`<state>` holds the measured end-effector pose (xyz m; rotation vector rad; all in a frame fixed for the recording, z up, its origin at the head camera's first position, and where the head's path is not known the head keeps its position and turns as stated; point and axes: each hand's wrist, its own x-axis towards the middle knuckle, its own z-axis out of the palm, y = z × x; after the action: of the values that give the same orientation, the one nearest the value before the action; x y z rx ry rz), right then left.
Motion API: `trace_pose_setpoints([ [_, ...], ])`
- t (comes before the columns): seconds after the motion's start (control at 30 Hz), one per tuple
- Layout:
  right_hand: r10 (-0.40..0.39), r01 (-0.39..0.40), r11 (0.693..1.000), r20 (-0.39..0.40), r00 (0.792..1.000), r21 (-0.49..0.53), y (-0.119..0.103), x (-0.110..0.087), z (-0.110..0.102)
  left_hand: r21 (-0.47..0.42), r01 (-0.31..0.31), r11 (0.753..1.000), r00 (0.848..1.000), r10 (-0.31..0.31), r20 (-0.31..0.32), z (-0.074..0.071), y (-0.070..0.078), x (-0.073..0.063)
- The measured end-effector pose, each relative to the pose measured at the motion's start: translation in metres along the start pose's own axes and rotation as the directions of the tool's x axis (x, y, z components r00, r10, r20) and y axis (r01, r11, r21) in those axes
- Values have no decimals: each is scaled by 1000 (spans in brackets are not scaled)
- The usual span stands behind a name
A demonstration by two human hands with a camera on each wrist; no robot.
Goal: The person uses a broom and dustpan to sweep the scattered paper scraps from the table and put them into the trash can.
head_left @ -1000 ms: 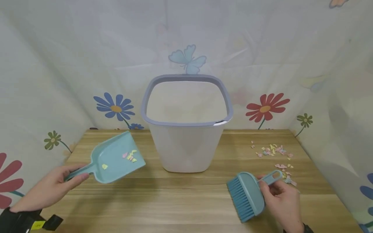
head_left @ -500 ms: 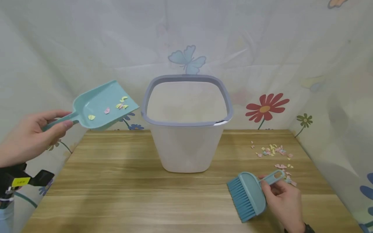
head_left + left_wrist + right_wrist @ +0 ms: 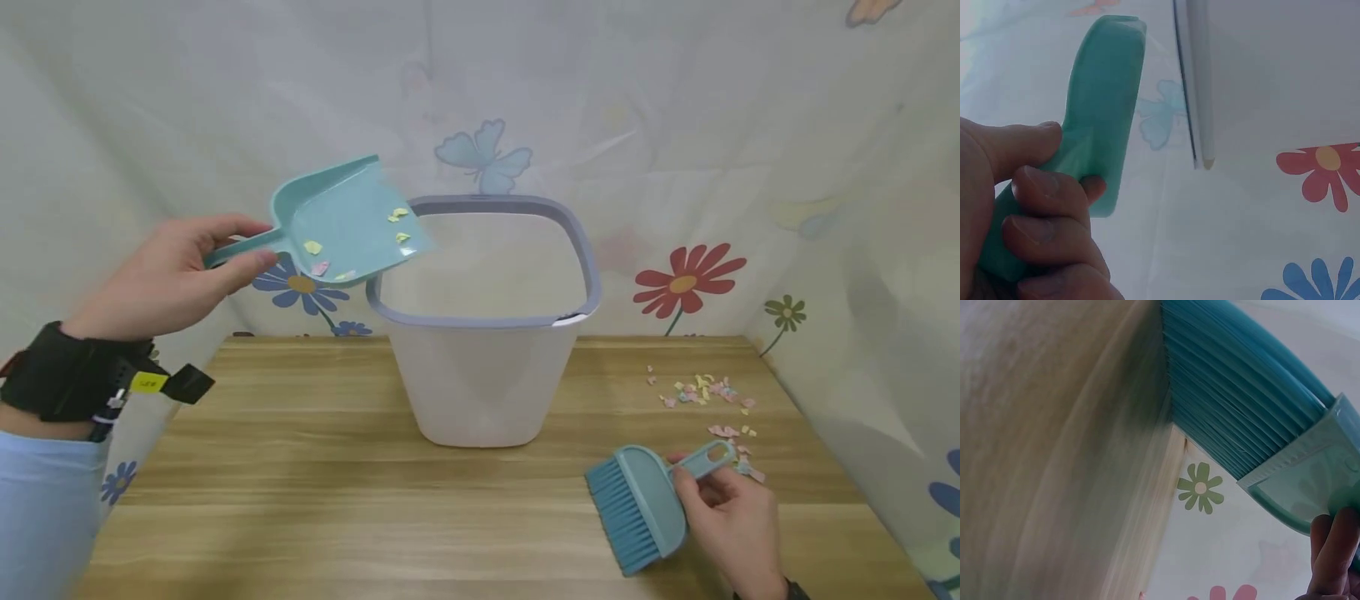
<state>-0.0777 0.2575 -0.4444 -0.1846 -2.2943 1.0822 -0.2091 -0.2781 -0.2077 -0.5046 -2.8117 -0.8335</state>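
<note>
My left hand (image 3: 168, 271) grips the handle of a light blue dustpan (image 3: 337, 221), raised above the table at the left. Its front edge overlaps the left rim of a white bin (image 3: 480, 375) with a grey-blue rim, and the pan tilts toward it. A few yellow and pink paper scraps (image 3: 313, 247) lie in the pan. In the left wrist view the fingers curl round the dustpan handle (image 3: 1004, 250). At the lower right my right hand (image 3: 735, 525) holds a small blue hand brush (image 3: 652, 496) by its handle, bristles near the tabletop.
Torn paper bits (image 3: 705, 387) in pink, yellow and blue lie scattered at the right of the wooden table (image 3: 300, 500), some right behind the brush handle. A flower-printed curtain (image 3: 675, 125) closes off the back and both sides.
My left hand has lifted the dustpan from low over the table and swung it right, up to the bin's rim. The scraps in it have shifted. My right hand and the brush have hardly moved.
</note>
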Motion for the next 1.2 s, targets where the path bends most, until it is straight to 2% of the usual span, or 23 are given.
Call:
trace_pose_setpoints([
  [0.1,6,-6,1000,-1,1000,4,0,0,0,-32,-93,995,995,92,-24,17,17,10],
  [0.17,7,-7,1000,-2,1000,13,1,0,0,1,-166,986,984,165,-66,27,26,15],
  [0.23,13,-13,1000,-3,1000,3,1,0,0,82,-240,967,961,248,-120,38,33,19],
  [0.33,11,-11,1000,0,1000,-15,1,-1,0,234,-335,913,905,381,-190,50,41,23],
  [0.5,19,-18,999,8,1000,-46,-1,0,-1,400,-465,790,787,576,-222,67,51,32],
  [0.57,20,-20,998,4,1000,-56,-2,0,-1,450,-513,731,729,648,-221,72,56,35],
  [0.63,14,-14,998,-1,1000,-58,-3,0,-1,526,-551,648,659,724,-203,77,59,37],
  [0.77,-8,7,999,-10,1000,-44,-1,-1,0,686,-578,442,505,854,-124,83,63,36],
  [0.8,-13,13,999,-11,1000,-40,-1,-2,0,715,-573,401,480,871,-104,84,64,36],
  [0.83,-17,17,999,-11,1000,-35,0,-2,0,725,-575,379,462,882,-94,85,64,35],
  [0.87,-20,20,999,-12,1000,-30,0,-2,0,729,-572,375,457,884,-96,86,63,34],
  [0.9,-24,23,999,-12,1000,-30,0,-2,0,725,-569,388,462,880,-108,87,63,33],
  [0.93,-25,25,999,-12,1000,-34,0,-2,0,707,-569,420,477,869,-133,87,62,32],
  [0.97,-28,27,999,-12,1000,-36,0,-2,0,685,-564,461,496,853,-165,87,60,30],
  [1.03,-35,34,999,-13,999,-38,0,-2,0,627,-543,558,546,802,-241,87,56,26],
  [1.13,-43,42,998,-13,999,-50,1,-2,0,507,-505,699,613,704,-359,85,50,18],
  [1.2,-46,45,998,-11,999,-50,1,-1,0,430,-487,760,643,645,-413,84,46,11],
])
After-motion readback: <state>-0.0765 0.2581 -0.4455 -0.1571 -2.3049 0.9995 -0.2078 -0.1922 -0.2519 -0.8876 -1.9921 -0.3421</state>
